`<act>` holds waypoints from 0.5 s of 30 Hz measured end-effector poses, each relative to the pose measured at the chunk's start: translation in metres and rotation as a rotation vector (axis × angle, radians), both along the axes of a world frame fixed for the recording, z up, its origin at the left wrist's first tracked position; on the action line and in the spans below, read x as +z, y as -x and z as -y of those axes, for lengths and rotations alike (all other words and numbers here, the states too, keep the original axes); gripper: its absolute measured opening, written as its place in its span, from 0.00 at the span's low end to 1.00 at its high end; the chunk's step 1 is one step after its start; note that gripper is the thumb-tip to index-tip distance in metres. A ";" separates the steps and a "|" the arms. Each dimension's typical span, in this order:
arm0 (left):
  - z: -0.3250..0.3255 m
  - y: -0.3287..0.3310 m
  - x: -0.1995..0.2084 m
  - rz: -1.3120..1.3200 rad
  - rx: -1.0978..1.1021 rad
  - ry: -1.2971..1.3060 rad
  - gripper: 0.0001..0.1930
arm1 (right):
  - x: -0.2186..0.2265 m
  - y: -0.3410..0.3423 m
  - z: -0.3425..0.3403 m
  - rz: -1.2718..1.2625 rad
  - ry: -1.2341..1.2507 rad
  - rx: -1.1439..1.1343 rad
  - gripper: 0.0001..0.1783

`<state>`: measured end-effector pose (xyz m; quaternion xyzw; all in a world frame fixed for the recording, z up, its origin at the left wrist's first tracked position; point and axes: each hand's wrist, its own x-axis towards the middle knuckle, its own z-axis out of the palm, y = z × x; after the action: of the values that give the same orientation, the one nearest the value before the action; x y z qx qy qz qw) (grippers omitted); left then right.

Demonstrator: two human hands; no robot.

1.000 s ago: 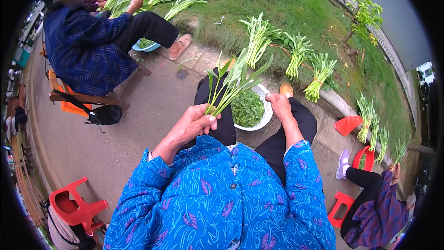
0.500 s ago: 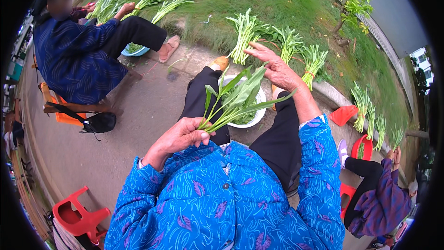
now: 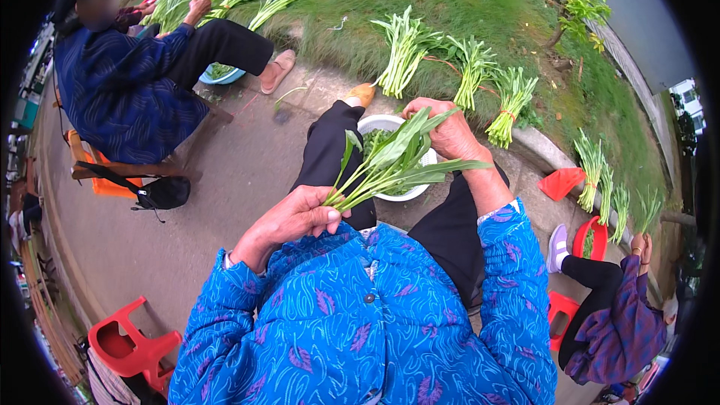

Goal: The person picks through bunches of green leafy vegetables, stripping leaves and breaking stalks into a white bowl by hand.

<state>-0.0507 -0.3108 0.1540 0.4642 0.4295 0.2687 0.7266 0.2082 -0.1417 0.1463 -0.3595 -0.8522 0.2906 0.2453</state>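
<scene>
Between the thumb and fingers of my left hand [image 3: 300,219] are the stem ends of a small bunch of water spinach [image 3: 379,166], its long leaves pointing up and to the right. My right hand [image 3: 452,133] is at the leaf tips, fingers curled in; the leaves partly cover it, so what it pinches is hidden. Below and beyond the bunch, a white plastic colander [image 3: 381,119] stands between my legs with green leaves [image 3: 373,141] in it.
Tied bunches of water spinach [image 3: 405,56] lean along the curb by the grass. One person [image 3: 124,97] sits at left near a blue basin [image 3: 223,77]; another [image 3: 615,322] sits at right by a red basin [image 3: 577,238]. A red stool [image 3: 135,345] stands at lower left.
My right hand has come down and slightly right from above the leaves, and its spread fingers have curled in at the tips. My left hand keeps its hold.
</scene>
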 end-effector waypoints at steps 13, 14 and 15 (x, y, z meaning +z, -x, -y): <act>0.000 0.009 -0.007 -0.027 0.003 0.056 0.11 | -0.106 -0.064 -0.028 -0.654 0.792 -0.840 0.13; -0.002 0.009 -0.008 -0.029 -0.011 0.056 0.10 | -0.103 -0.072 -0.030 -0.724 0.774 -0.802 0.14; -0.003 0.010 -0.011 -0.030 -0.022 0.057 0.10 | -0.090 -0.071 -0.029 -0.759 0.758 -0.745 0.14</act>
<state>-0.0609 -0.3082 0.1432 0.4519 0.4427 0.2416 0.7358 0.2792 -0.1123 0.0559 -0.5649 -0.3631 0.5731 0.4696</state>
